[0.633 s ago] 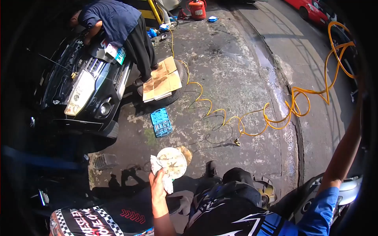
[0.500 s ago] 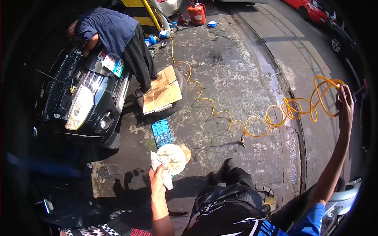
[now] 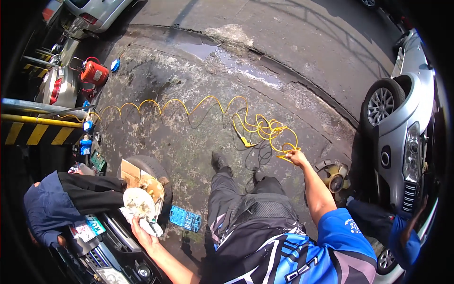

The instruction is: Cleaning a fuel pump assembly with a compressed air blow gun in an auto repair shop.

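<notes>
My left hand [image 3: 145, 235], low on the left, grips a stained white round disc [image 3: 138, 201] together with a crumpled white rag [image 3: 153, 229]. What kind of disc it is, I cannot make out. In front of me to the right, my right hand [image 3: 298, 157] is closed around a loop of yellow coiled hose [image 3: 297, 140]. More loops bunch just beyond my fingers. From there the hose runs left in waves across the ground. A yellow nozzle-like end piece [image 3: 245, 142] hangs by the loops.
An open blue tool case [image 3: 184, 219] lies near my left forearm. Cardboard [image 3: 130, 174] covers a tyre [image 3: 161, 166] beside a person [image 3: 45, 203] bent over a black car. A bladed fan [image 3: 335, 180] and a silver car [image 3: 395, 142] are at right; a red tank [image 3: 94, 73] stands far left.
My view has swung right, so the black car and person now appear lower left. My right hand has come down from high at the right, and the hose loops have bunched. The disc stays held.
</notes>
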`<action>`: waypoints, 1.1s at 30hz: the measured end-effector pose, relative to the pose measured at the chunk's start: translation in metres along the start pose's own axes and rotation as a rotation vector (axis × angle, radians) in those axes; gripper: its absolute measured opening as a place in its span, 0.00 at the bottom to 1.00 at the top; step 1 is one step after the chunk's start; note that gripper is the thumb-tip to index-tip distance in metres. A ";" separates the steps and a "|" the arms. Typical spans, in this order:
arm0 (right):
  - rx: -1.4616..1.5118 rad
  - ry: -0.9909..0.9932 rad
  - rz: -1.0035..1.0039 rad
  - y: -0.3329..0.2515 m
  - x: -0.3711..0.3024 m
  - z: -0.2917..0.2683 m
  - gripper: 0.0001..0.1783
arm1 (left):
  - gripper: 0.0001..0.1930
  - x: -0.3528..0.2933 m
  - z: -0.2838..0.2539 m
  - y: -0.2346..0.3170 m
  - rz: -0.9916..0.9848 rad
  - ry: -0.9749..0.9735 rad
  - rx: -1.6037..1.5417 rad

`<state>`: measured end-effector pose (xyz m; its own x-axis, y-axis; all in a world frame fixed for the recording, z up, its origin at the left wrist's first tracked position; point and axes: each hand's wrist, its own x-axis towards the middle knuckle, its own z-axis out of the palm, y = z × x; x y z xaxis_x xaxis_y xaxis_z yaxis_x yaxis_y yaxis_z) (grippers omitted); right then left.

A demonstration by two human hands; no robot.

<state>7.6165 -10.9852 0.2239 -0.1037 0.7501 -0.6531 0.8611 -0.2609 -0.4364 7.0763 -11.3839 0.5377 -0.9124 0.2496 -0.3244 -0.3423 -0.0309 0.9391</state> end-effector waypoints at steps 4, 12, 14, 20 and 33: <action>-0.005 0.179 0.456 0.007 0.004 0.051 0.30 | 0.19 0.123 0.094 0.003 -0.043 -0.177 0.154; 0.399 0.246 0.551 0.008 0.100 0.162 0.22 | 0.14 0.368 0.305 -0.141 -0.273 -0.528 0.137; 0.592 0.123 0.495 -0.014 0.153 0.197 0.19 | 0.16 0.405 0.355 -0.194 -0.440 -0.607 0.045; 0.952 -0.136 0.452 -0.015 0.329 0.332 0.15 | 0.23 0.501 0.457 -0.375 -0.585 -0.744 -0.045; 0.593 0.128 0.844 0.107 0.528 0.486 0.18 | 0.15 0.520 0.504 -0.514 -0.623 -0.974 -0.251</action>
<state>7.4116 -10.9127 -0.4680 0.5029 0.2343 -0.8319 0.2423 -0.9622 -0.1245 6.8911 -10.7508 -0.0567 -0.0539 0.9180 -0.3929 -0.8011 0.1952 0.5658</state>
